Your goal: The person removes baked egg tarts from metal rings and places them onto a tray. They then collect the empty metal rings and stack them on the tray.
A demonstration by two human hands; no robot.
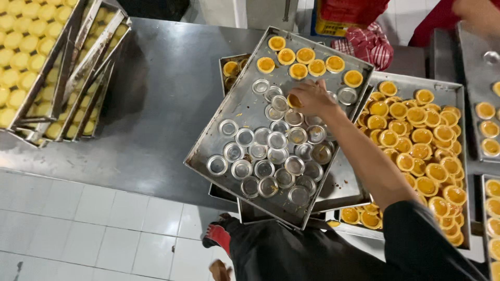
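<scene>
My right hand [314,98] reaches over a tilted steel tray [237,106] and is shut on a baked egg tart [293,101] in its tin. Several baked tarts [306,55] sit in rows along the tray's far edge. Several empty round tins [271,156] cover the tray's middle and near part. The tray rests askew on top of other stacked trays [344,190]. My left hand is out of view.
A big tray heaped with baked tarts [422,140] lies to the right. Racked trays of pale tarts [31,57] stand at the far left on the steel table [156,114]. More tart trays [487,130] and another person's arm [479,15] are at the right.
</scene>
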